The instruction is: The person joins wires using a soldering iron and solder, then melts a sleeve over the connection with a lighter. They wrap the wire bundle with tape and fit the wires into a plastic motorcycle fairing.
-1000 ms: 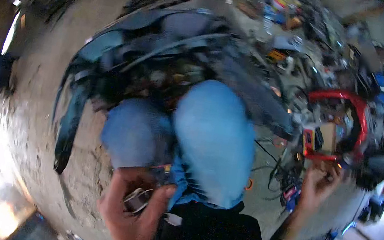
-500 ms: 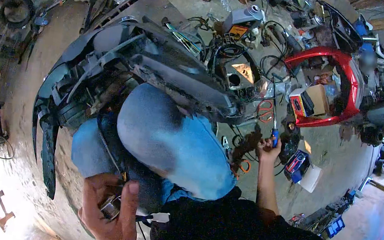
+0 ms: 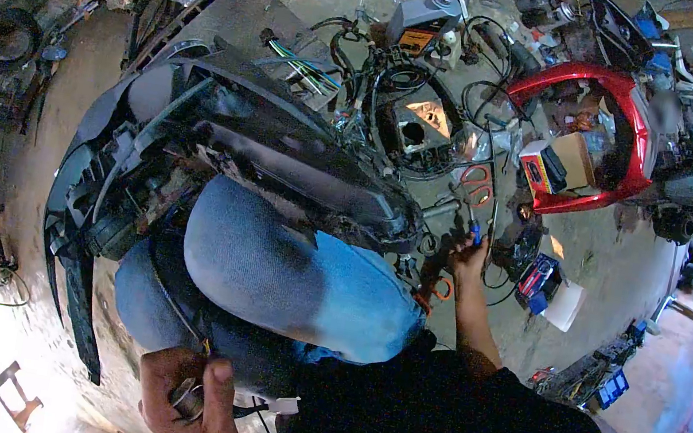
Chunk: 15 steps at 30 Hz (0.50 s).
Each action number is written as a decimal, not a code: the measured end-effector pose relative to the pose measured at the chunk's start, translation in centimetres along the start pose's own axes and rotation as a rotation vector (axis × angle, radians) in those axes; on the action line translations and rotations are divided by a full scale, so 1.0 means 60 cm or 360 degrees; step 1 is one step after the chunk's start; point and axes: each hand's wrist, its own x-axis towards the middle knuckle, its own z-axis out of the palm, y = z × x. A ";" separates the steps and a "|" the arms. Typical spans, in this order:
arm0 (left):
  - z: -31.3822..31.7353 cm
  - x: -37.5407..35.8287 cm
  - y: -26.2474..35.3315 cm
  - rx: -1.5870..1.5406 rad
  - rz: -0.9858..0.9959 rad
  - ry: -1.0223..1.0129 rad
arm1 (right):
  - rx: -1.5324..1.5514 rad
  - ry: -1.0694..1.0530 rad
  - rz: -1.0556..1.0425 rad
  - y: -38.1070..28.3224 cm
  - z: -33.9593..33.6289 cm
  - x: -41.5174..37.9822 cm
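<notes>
My left hand (image 3: 187,412) is closed around a small round metal part (image 3: 187,397), low in front of my lap. A dark cable (image 3: 172,303) with a yellowish end reaches up from its fingertips across my jeans. Off to the right, my right hand (image 3: 467,260) grips the blue handle of a screwdriver (image 3: 476,233) just above the floor. Orange-handled scissors (image 3: 476,187) lie close beyond that hand. Against my knees rests a large dark motorcycle body panel assembly (image 3: 285,149); parts beneath it are shadowed.
A red curved fairing (image 3: 638,153) surrounds an open cardboard box (image 3: 572,161). A grey oil bottle (image 3: 426,22) stands beyond coiled black cables (image 3: 407,78). A blue and red box (image 3: 538,281) lies right of my arm. At far left is a tire (image 3: 10,39).
My right hand has moved slightly left with the screwdriver, whose handle now shows less. My left hand keeps hold of the metal part. The view has shifted a little.
</notes>
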 end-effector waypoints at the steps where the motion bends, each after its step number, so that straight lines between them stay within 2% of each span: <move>1: 0.001 0.001 0.000 -0.0015 0.0000 0.0013 | -0.0040 0.0152 0.0038 0.006 -0.003 0.002; 3: 0.003 0.002 0.002 -0.0038 0.0013 0.0032 | -0.0113 0.0463 0.0107 0.025 0.008 -0.010; 4: 0.005 0.004 0.004 -0.0055 0.0021 0.0040 | -0.0008 0.0373 0.0121 0.040 -0.007 0.000; 8: 0.008 0.006 0.014 -0.0112 0.0063 0.0090 | -0.0101 -0.0076 0.0116 0.063 -0.023 -0.011; 12: 0.012 0.007 0.032 -0.0203 0.0135 0.0161 | -0.0092 0.0223 0.0215 0.057 -0.030 -0.018; 14: 0.000 0.013 0.031 -0.0114 0.0103 0.0116 | 0.0061 0.0338 0.0406 0.042 0.061 -0.091; 15: 0.003 0.011 0.034 -0.0087 0.0064 0.0127 | 0.0054 0.0148 0.0471 0.034 -0.002 -0.055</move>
